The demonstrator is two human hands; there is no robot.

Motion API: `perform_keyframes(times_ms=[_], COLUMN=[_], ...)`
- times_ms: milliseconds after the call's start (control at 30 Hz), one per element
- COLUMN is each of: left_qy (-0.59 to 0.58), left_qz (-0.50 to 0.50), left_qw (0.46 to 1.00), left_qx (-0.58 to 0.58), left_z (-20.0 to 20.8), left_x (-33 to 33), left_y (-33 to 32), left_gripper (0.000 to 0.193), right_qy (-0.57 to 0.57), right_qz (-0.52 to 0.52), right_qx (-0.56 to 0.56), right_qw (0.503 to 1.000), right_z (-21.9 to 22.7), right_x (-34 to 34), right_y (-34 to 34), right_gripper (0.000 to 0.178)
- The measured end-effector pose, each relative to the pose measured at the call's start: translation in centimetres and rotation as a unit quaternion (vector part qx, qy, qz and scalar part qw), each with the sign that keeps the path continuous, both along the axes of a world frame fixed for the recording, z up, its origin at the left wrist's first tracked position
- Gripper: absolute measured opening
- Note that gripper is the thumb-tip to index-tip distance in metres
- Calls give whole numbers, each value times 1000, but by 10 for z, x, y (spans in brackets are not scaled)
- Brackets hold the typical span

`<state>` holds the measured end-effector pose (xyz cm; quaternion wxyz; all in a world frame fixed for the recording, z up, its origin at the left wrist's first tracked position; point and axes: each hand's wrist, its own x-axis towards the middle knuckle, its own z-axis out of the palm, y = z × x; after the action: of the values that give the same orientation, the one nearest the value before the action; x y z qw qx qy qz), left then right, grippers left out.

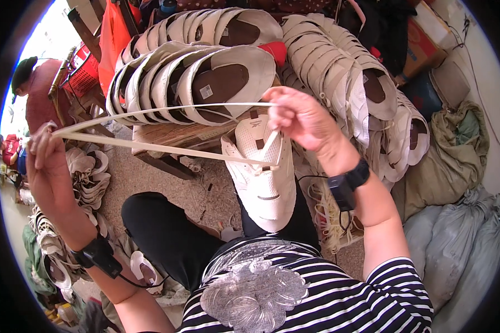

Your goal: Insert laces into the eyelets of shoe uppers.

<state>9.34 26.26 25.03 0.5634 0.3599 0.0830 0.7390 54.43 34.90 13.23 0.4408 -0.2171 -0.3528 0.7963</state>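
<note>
A white shoe upper (266, 191) rests on my right thigh, toe toward me, its tongue pointing away. A flat cream shoelace (175, 150) runs from its lowest eyelets out to the left. Far to the left, my left hand (44, 152) pinches the lace where it doubles back. My right hand (300, 119) is above the upper's opening, thumb and forefinger closed on the other stretch of lace. Between the hands the lace is drawn out long and fairly straight. A short piece of it also rises from the eyelets toward my right hand.
Nested white shoe uppers (205, 83) stand on a wooden bench (166, 136) ahead. More stacks (339, 72) lean at the right. A box of loose laces (333, 216) sits by my right leg. Sacks (455, 238) line the right side. Another person (41, 91) is at the far left.
</note>
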Motion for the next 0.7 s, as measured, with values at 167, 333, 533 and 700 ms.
perform_keyframes(times_ms=[167,333,533,700], left_qy=[-18,-213,-27,161], left_qz=[163,141,309,397], left_qw=[972,903,902,840], left_qx=[-166,-346,-299,-334], left_z=[-116,-211,-231,-228], left_x=[-125,-213,-307,-150], left_y=[19,17,-41,4], left_gripper=[17,20,22,29], right_qy=[47,49,-12,-163], right_qz=[-135,-239,-489,-675], right_qx=[-48,-189,-151,-144], right_qw=[989,951,859,706], right_z=[-9,-19,-18,-53], right_x=[78,140,322,402], right_y=[-9,-34,-67,-141], right_gripper=[17,18,30,40])
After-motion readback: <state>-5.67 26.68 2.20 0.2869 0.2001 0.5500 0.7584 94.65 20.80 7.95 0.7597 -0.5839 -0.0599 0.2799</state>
